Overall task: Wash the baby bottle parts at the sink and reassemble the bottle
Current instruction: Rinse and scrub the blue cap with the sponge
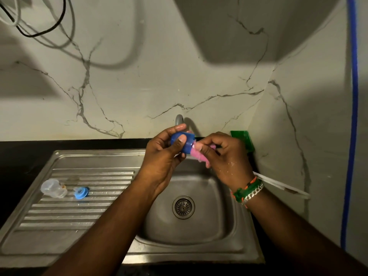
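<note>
Above the sink basin [225,222], my left hand [161,158] grips a blue bottle cap [188,145], thumb across its side. My right hand [227,158] holds a pink sponge [197,155] pressed against the cap's open end. Both hands are wet. On the ribbed draining board [65,212] at the left lie the clear bottle body [52,188] on its side and a blue ring with the nipple [81,193] beside it. The tap spout [179,119] rises just behind my hands; no running water is visible.
A green soap holder [245,140] sits in the back right corner of the black counter. A white stick-like tool [282,185] lies at the sink's right edge. A blue hose [352,116] runs down the right wall. The drain [183,207] is open.
</note>
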